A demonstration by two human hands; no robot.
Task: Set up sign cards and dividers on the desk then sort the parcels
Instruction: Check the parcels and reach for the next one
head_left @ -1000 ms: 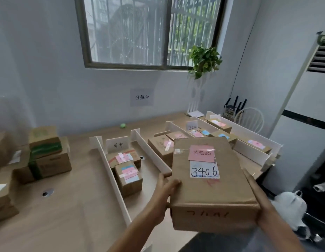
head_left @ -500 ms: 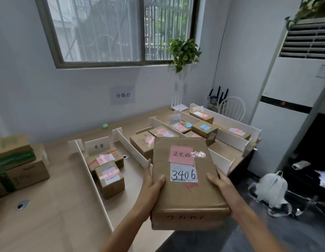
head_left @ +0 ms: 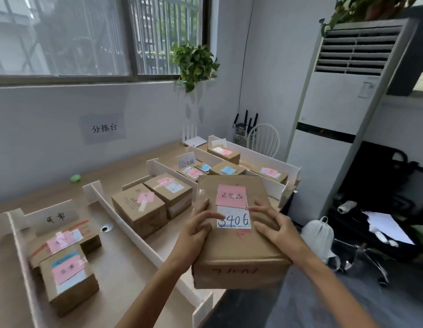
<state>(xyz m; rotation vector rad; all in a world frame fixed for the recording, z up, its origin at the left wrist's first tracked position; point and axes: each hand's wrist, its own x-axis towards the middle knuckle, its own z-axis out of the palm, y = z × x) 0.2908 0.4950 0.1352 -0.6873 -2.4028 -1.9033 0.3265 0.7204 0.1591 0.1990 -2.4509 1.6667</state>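
Big brown parcel (head_left: 236,254) marked "3406" sits at the near right corner of the worktop (head_left: 125,256), in the lane right of the long white divider (head_left: 134,230); its near right part juts past the worktop edge; base is hidden, so how much is supported can't be told. Pink note (head_left: 231,196) and white label (head_left: 239,221) on its top face. Both hands flat on that top, not gripping: left hand (head_left: 196,230) lies over the left edge with its fingers reaching onto the label; right hand (head_left: 276,229) has its fingers spread beside the label. Two smaller parcels (head_left: 139,209) stand just beyond it in the same lane; two more (head_left: 68,280) in the left lane below a sign card (head_left: 55,216); a second sign card (head_left: 186,160) stands in a farther lane holding more parcels.
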